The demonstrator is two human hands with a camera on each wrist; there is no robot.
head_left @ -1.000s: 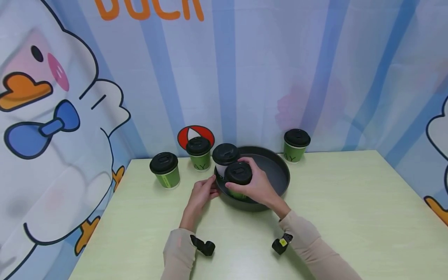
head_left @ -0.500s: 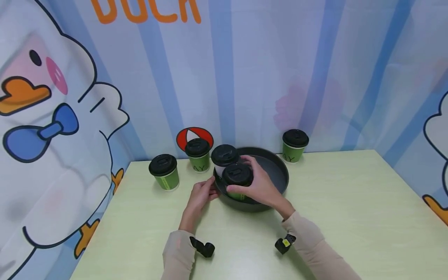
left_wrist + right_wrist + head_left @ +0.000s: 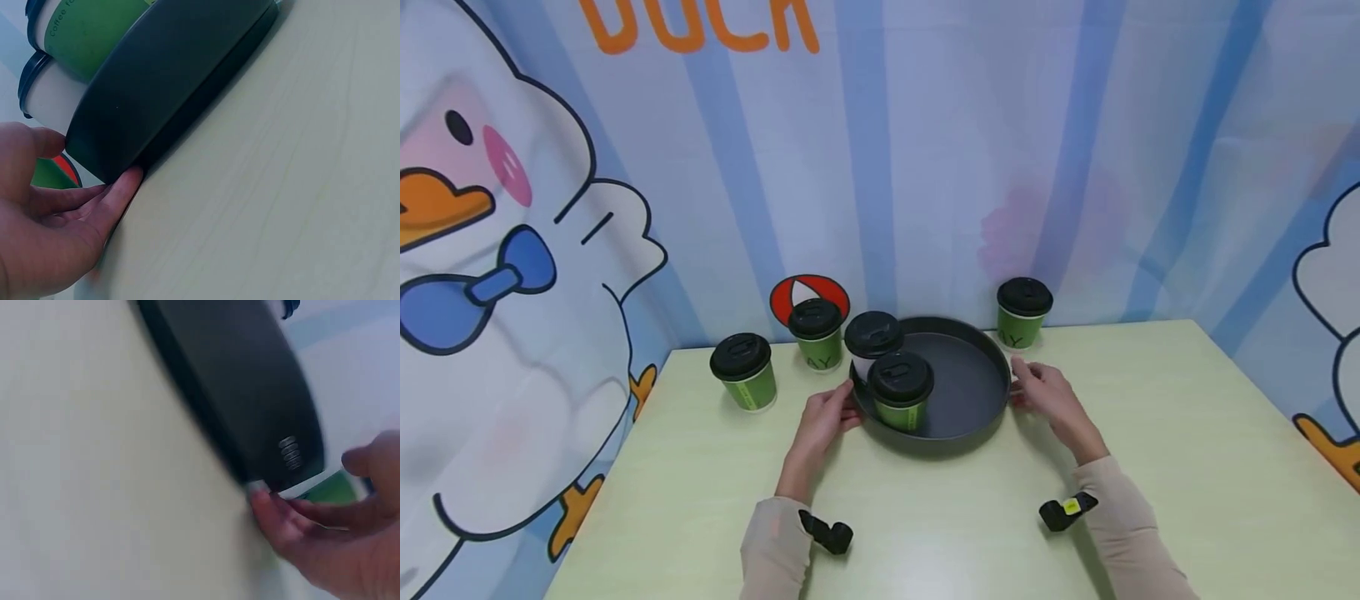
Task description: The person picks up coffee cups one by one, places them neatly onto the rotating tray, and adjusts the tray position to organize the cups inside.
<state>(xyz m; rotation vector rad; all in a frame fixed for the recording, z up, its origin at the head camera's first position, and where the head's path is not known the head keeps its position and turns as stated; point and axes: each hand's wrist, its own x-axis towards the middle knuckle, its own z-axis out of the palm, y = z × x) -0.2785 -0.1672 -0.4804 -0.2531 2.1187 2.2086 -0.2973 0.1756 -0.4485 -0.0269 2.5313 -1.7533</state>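
Your right hand (image 3: 1052, 404) has left the green cup (image 3: 901, 393) at the front and is now at the right side of the dark pan (image 3: 966, 383). Its fingers (image 3: 275, 519) touch the low edge of the pan, but your thumb (image 3: 359, 461) is away from the rim, so this hand is partly open and has no firm hold. Your left hand (image 3: 820, 425) is where it was, pinching the left side of the pan, with the thumb up at the rim and the fingers down low. The pan is in front of you, between your hands. The green cup stands up inside it, on the left, just in front of another cup (image 3: 872, 335) with a black lid. Two cups, one near (image 3: 743, 372) and one far (image 3: 817, 335), stand on the table (image 3: 1150, 417) left of the pan. One more cup (image 3: 1024, 315) stands behind it, on the right.
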